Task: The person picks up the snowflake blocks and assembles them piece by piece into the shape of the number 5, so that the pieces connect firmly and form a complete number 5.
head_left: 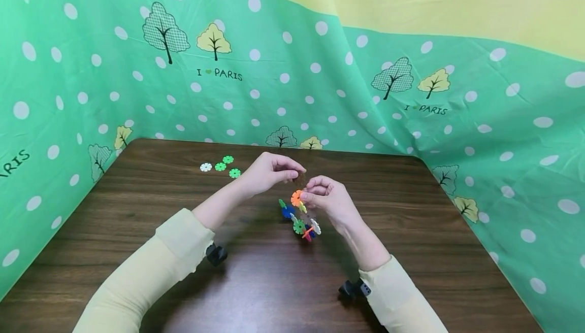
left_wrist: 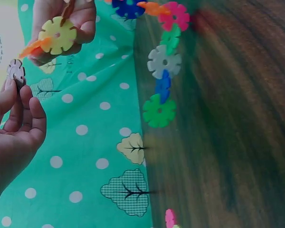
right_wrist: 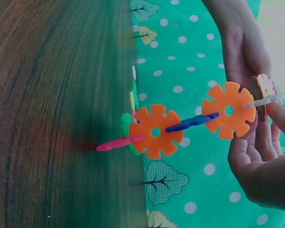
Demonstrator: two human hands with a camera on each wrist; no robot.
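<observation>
My left hand (head_left: 267,173) pinches a brown notched plastic disc (left_wrist: 16,71) between thumb and fingertips. Close by on the right, my right hand (head_left: 331,201) grips the upper end of a chain of interlocking notched discs, next to an orange disc (head_left: 296,198). The chain hangs over the table, with a green disc (left_wrist: 159,110), a white disc (left_wrist: 164,61) and a pink disc (left_wrist: 174,16) showing in the left wrist view. From the right wrist, a blue disc (right_wrist: 192,122) links two orange ones, and part of the held end is hidden behind the fingers.
Loose green discs (head_left: 221,166) and a white disc (head_left: 206,167) lie at the back left of the dark wooden table (head_left: 256,282). A green and yellow printed cloth (head_left: 256,104) stands behind the table and along its sides.
</observation>
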